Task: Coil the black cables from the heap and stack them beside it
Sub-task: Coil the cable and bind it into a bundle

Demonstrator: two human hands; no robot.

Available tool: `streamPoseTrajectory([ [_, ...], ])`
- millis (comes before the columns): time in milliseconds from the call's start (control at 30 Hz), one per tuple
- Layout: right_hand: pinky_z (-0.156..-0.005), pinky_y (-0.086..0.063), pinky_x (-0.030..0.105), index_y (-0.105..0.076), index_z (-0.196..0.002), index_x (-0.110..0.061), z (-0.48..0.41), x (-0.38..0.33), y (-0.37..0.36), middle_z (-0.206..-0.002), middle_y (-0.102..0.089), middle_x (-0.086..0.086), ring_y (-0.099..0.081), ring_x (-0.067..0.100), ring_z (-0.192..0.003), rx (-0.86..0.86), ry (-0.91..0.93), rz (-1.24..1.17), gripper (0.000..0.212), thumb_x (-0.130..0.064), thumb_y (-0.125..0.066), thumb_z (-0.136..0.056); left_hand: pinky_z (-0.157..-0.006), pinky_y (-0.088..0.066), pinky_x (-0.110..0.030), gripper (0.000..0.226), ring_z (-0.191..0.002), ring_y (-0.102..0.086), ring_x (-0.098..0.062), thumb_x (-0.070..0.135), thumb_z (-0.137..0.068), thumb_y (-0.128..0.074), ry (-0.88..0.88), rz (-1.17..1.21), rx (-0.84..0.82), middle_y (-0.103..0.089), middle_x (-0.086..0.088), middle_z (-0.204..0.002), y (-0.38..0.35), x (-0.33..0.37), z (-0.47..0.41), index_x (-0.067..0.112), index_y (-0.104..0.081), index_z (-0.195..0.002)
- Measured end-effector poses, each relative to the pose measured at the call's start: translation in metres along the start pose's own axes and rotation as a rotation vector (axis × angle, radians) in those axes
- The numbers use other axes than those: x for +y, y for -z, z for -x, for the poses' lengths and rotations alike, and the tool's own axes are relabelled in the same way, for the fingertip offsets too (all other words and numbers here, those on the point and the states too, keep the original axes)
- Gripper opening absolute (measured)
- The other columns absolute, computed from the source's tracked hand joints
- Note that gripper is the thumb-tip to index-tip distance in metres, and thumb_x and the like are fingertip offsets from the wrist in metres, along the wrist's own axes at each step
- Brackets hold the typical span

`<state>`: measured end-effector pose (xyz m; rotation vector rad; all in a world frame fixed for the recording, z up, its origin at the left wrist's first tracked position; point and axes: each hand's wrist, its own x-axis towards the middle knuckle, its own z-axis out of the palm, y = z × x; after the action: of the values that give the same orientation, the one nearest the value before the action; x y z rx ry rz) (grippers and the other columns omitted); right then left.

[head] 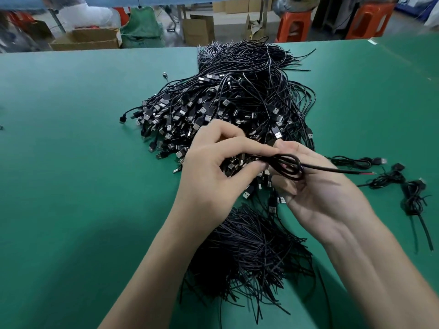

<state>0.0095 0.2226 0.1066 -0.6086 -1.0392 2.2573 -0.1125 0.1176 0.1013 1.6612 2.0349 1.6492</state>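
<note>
One thin black cable (288,166), centre frame over the heap (237,103), looks light, limp and springy, so its small coil is best held where the loops cross. A narrow grip of the left hand (213,172) pinches the strand, and the right hand (325,186) grip curls round the loops. At mid-right, finished coils (389,179) lie on the green table (71,162); boxes (85,39) and orange stools (294,24) line the top.

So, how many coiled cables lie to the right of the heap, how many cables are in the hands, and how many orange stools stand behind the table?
Coiled cables on the table: 3
Cable held by left hand and right hand: 1
Orange stools: 2
Total: 6
</note>
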Motion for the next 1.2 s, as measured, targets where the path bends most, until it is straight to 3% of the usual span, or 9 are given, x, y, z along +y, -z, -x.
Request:
streamPoseTrajectory([
  [100,-0.04,-0.034,0.012,-0.065,-0.074,-0.013,0.001,-0.002,0.0,-0.058,-0.058,-0.005,-0.046,0.003,-0.045,0.075,0.094,0.116,0.015,-0.006,-0.064,-0.088,-0.067,-0.044,-0.014,0.023,-0.07,-0.06,-0.008,0.012,-0.096,-0.071,0.117,0.181,-0.102,-0.068,0.005,-0.079,0.001,0.0,0.001,0.03,-0.081,-0.109],
  [267,-0.054,-0.047,0.017,-0.066,-0.076,-0.017,0.007,-0.003,-0.001,-0.064,-0.061,-0.002,-0.056,0.007,-0.056,0.053,0.246,0.321,0.015,-0.014,-0.07,-0.091,-0.066,-0.054,-0.015,0.007,-0.078,-0.074,-0.007,0.017,-0.094,-0.076,0.262,0.453,-0.131,-0.079,0.0,-0.085,0.005,0.0,0.0,0.018,-0.081,-0.099],
  [433,-0.055,-0.045,0.017,-0.065,-0.077,-0.018,0.009,-0.008,-0.002,-0.061,-0.058,-0.004,-0.051,0.006,-0.056,0.053,0.266,0.383,0.016,-0.015,-0.07,-0.092,-0.078,-0.056,-0.019,0.058,-0.083,-0.073,-0.01,0.009,-0.078,-0.085,0.425,0.669,-0.064,-0.076,0.001,-0.089,0.0,-0.003,-0.001,0.023,-0.06,-0.129],
  [567,-0.064,-0.044,0.031,-0.066,-0.078,-0.017,0.009,-0.008,0.001,-0.072,-0.058,0.009,-0.05,0.02,-0.067,0.03,0.276,0.42,0.015,-0.013,-0.07,-0.091,-0.087,-0.057,-0.022,0.037,-0.098,-0.075,-0.016,0.007,-0.092,-0.076,0.375,0.576,-0.16,-0.079,-0.002,-0.104,0.004,-0.003,-0.002,0.02,-0.071,-0.126],
  [733,-0.053,-0.039,0.02,-0.065,-0.077,-0.017,0.009,-0.006,-0.001,-0.062,-0.056,-0.004,-0.044,0.01,-0.057,0.016,0.358,0.526,0.019,-0.01,-0.069,-0.095,-0.078,-0.055,-0.018,0.037,-0.09,-0.072,-0.009,0.01,-0.092,-0.075,0.337,0.621,-0.169,-0.078,-0.001,-0.102,0.005,0.003,-0.002,0.019,-0.07,-0.127],
  [867,-0.049,-0.036,0.016,-0.064,-0.076,-0.017,0.01,-0.005,-0.004,-0.06,-0.054,-0.003,-0.04,0.007,-0.051,-0.034,0.277,0.4,0.016,-0.013,-0.07,-0.091,-0.069,-0.052,-0.041,0.048,-0.085,-0.067,-0.001,0.006,-0.085,-0.082,0.188,0.415,-0.03,-0.076,0.012,-0.101,0.002,0.003,0.0,0.03,-0.068,-0.124],
  [933,-0.046,-0.035,0.014,-0.067,-0.074,-0.017,0.01,-0.006,-0.007,-0.059,-0.053,-0.002,-0.038,0.005,-0.048,-0.057,0.162,0.242,0.009,-0.018,-0.071,-0.082,-0.065,-0.045,-0.021,0.046,-0.081,-0.062,0.005,0.005,-0.086,-0.081,0.074,0.289,0.005,-0.073,0.021,-0.1,0.0,0.004,0.0,0.028,-0.069,-0.124],
  [1000,-0.042,-0.032,0.013,-0.069,-0.068,-0.017,0.01,-0.007,-0.008,-0.059,-0.053,-0.001,-0.035,0.004,-0.046,-0.044,0.063,0.12,0.009,-0.016,-0.069,-0.077,-0.079,-0.042,-0.011,0.039,-0.094,-0.064,-0.002,0.001,-0.087,-0.078,-0.046,0.154,0.025,-0.071,0.018,-0.103,-0.002,0.004,0.0,0.023,-0.074,-0.12],
  [1200,-0.042,-0.033,0.013,-0.066,-0.079,-0.01,0.006,-0.006,-0.002,-0.067,-0.057,0.005,-0.038,0.007,-0.052,0.064,0.014,0.103,0.016,-0.003,-0.06,-0.092,-0.07,-0.048,-0.027,0.035,-0.082,-0.06,-0.015,-0.001,-0.096,-0.065,0.002,0.207,-0.127,-0.068,0.001,-0.094,-0.001,0.005,0.002,0.02,-0.076,-0.123],
])
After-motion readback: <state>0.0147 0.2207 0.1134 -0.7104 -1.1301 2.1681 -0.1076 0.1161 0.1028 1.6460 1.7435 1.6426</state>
